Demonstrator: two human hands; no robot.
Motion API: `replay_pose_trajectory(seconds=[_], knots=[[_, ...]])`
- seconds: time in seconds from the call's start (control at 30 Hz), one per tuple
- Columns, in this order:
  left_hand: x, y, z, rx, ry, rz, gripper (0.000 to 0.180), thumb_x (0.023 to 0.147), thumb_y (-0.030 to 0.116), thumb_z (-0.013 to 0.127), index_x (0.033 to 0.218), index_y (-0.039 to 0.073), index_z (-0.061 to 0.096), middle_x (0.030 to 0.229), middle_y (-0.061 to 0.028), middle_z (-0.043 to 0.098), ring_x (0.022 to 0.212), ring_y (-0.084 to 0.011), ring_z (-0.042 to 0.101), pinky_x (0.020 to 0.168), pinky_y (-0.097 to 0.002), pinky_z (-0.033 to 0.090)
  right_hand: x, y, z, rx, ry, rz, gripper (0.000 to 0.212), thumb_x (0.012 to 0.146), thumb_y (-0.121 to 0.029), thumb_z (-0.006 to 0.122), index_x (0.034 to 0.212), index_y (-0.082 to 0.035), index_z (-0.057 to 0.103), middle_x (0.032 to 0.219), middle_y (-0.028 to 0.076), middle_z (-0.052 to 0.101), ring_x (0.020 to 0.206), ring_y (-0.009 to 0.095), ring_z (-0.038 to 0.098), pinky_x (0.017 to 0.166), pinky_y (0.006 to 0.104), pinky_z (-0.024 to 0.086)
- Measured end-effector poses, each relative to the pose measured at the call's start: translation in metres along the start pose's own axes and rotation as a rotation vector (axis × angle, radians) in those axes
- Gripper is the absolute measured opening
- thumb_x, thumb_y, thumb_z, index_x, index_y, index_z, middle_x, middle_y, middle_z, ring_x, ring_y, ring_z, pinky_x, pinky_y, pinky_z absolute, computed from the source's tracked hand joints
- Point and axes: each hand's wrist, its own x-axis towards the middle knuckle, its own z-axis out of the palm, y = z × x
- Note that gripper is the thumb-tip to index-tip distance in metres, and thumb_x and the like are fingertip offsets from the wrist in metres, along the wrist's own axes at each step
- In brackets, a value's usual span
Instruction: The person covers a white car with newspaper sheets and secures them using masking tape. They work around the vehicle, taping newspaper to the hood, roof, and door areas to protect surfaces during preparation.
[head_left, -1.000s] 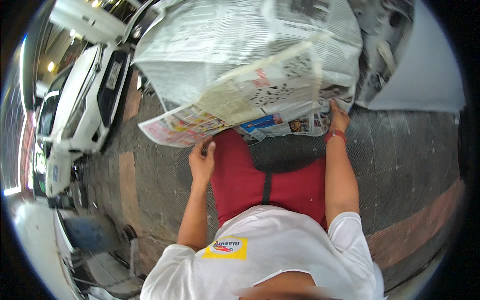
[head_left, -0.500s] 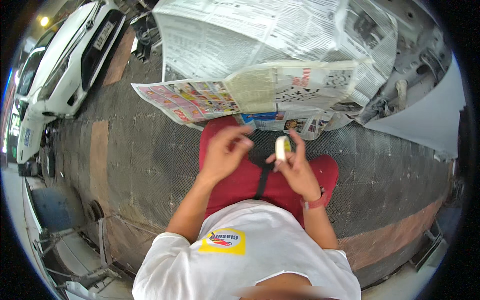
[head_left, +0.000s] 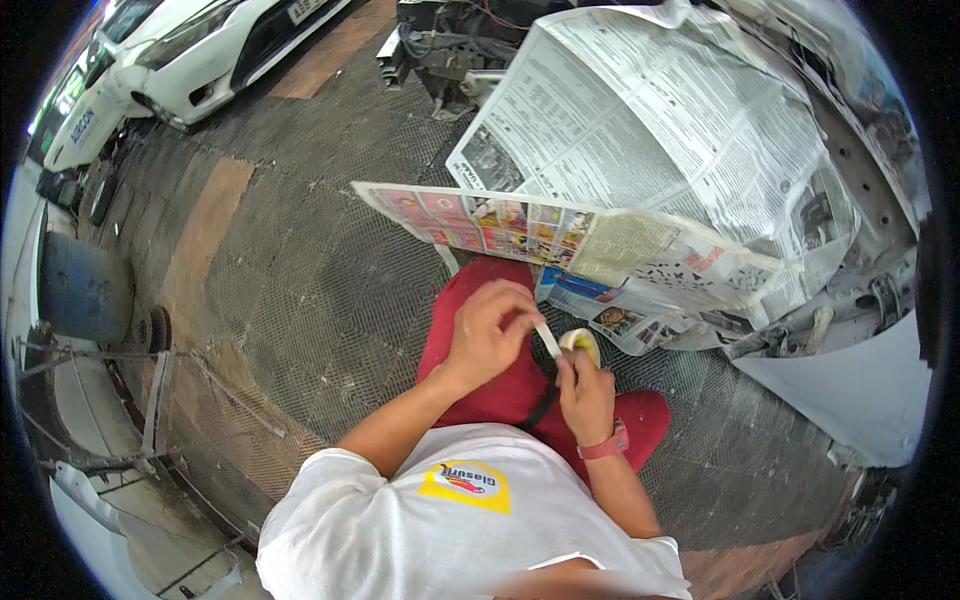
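A roll of masking tape (head_left: 592, 346), cream with a yellow inner ring, sits in my right hand (head_left: 587, 402), whose fingers are closed on it. My left hand (head_left: 490, 338) pinches the end of a short pale tape strip (head_left: 547, 339) that stretches across to the right hand. Both hands are over my lap. Just beyond them hang newspaper sheets (head_left: 660, 110), which cover a vehicle part, and a coloured page (head_left: 520, 228) juts out to the left along the lower edge.
A bare grey body panel (head_left: 850, 390) stands at the right. Metal vehicle parts (head_left: 440, 55) show behind the paper. A white car (head_left: 190, 60) is parked at the far left, with a blue drum (head_left: 85, 285) and a metal frame (head_left: 150, 405) nearer on the left.
My hands have come together, and a strip of tape now spans between them. The left hand has closed on its end. The view has turned, so the newspaper appears further right.
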Motion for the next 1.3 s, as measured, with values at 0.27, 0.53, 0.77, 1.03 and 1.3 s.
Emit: replay_pose_trajectory(seconds=[0.27, 0.53, 0.77, 1.03, 1.3], knots=[[0.039, -0.067, -0.106, -0.095, 0.732, -0.103, 0.018, 0.106, 0.009, 0.073, 0.117, 0.006, 0.058, 0.142, -0.0161, 0.068, 0.127, -0.0235, 0.064, 0.108, -0.0385, 0.052, -0.024, 0.007, -0.011, 0.056, 0.27, -0.077, 0.013, 0.099, 0.0, 0.07, 0.111, -0.003, 0.074, 0.073, 0.01, 0.069, 0.064, 0.031, 0.071, 0.063, 0.0429, 0.056], [0.097, -0.05, -0.143, -0.279, 0.541, -0.091, 0.026, 0.104, 0.006, 0.076, 0.12, 0.007, 0.056, 0.137, -0.0143, 0.071, 0.124, -0.021, 0.067, 0.11, -0.0361, 0.053, -0.049, 0.032, -0.022, 0.198, 0.307, 0.302, 0.01, 0.112, -0.009, 0.06, 0.115, -0.001, 0.065, 0.074, 0.009, 0.071, 0.067, 0.017, 0.071, 0.064, 0.033, 0.054], [0.137, -0.063, -0.149, -0.209, 0.496, -0.095, 0.026, 0.101, 0.003, 0.078, 0.12, 0.007, 0.059, 0.109, -0.0019, 0.071, 0.103, -0.0106, 0.066, 0.093, -0.0268, 0.052, -0.057, 0.028, -0.008, 0.251, 0.298, 0.337, 0.01, 0.112, -0.01, 0.061, 0.115, -0.001, 0.066, 0.074, 0.009, 0.071, 0.067, 0.016, 0.07, 0.063, 0.0321, 0.053], [0.227, -0.117, -0.105, -0.434, 0.417, -0.022, 0.03, 0.099, 0.002, 0.08, 0.12, 0.008, 0.06, 0.107, -0.0013, 0.073, 0.098, -0.0105, 0.067, 0.088, -0.027, 0.053, -0.06, 0.035, 0.001, 0.231, 0.273, 0.381, 0.009, 0.111, -0.011, 0.063, 0.115, -0.003, 0.066, 0.075, 0.008, 0.072, 0.068, 0.015, 0.071, 0.063, 0.032, 0.053], [0.272, -0.135, -0.075, -0.695, 0.166, -0.136, 0.028, 0.106, 0.012, 0.074, 0.132, 0.011, 0.063, 0.118, 0.0002, 0.073, 0.107, -0.0112, 0.068, 0.098, -0.0283, 0.05, -0.068, 0.042, 0.007, 0.181, 0.301, 0.355, 0.01, 0.112, -0.012, 0.062, 0.112, -0.002, 0.065, 0.072, 0.008, 0.071, 0.062, 0.013, 0.066, 0.06, 0.0308, 0.049]])
